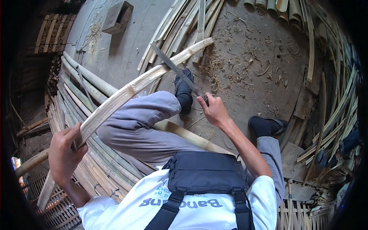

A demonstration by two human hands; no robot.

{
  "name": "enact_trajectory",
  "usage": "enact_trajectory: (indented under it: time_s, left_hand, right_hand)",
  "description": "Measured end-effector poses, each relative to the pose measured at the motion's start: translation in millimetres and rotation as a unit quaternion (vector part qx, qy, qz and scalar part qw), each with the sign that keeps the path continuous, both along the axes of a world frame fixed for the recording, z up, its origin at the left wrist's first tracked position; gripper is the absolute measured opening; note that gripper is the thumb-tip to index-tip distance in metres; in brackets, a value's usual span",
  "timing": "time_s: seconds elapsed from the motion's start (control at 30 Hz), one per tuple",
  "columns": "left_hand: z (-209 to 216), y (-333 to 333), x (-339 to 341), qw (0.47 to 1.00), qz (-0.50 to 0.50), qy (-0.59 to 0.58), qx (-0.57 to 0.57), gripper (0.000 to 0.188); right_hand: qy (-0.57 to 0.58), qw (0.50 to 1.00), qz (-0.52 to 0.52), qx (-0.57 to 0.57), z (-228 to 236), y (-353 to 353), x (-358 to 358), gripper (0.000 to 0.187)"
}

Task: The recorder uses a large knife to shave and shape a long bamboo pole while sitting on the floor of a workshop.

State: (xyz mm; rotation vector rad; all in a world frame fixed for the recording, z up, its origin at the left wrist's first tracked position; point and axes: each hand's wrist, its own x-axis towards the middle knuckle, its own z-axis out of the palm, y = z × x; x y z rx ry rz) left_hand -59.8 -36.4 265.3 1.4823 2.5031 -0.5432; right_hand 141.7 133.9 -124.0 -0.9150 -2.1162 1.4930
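Note:
A long, pale split bamboo strip (126,89) slants across my raised leg, its far end out over the floor. Near its close end my left hand (67,149) is wrapped around it; the strip's tail sticks out below the wrist. My right hand (213,108) grips the dark handle of a long-bladed knife (180,73). The blade crosses the strip toward its far end and points up and to the left. Whether the edge is biting into the bamboo I cannot tell.
Bamboo poles (86,82) and strips lie in a pile at my left. More split strips (174,28) lie ahead, and a heap of thin strips (337,103) lines the right. Shavings (264,63) litter the floor. A hollow wooden block (117,17) sits at the far left.

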Motion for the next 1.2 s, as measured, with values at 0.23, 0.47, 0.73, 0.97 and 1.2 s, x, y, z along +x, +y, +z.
enact_trajectory:
  time_s: [0.23, 0.47, 0.73, 0.97, 1.2]
  left_hand:
    - [-6, 10, -12, 1.000, -0.009, -0.019, 0.013, 0.055]
    - [5, 14, -5, 0.999, 0.035, -0.004, 0.014, 0.054]
    - [4, 4, -11, 1.000, 0.005, 0.005, 0.029, 0.055]
    - [-4, 15, -18, 1.000, 0.005, 0.017, 0.011, 0.055]
    - [6, 0, -33, 0.998, 0.022, -0.054, 0.003, 0.053]
  right_hand:
    - [-0.144, 0.979, -0.083, -0.118, -56, 43, 23, 0.063]
    - [-0.063, 0.994, -0.040, -0.075, -64, 46, 15, 0.064]
    - [-0.097, 0.992, -0.026, -0.077, -49, 53, 8, 0.073]
    - [-0.160, 0.963, -0.124, -0.179, -107, 74, 14, 0.073]
    - [-0.189, 0.949, -0.113, -0.227, -97, 87, -21, 0.075]
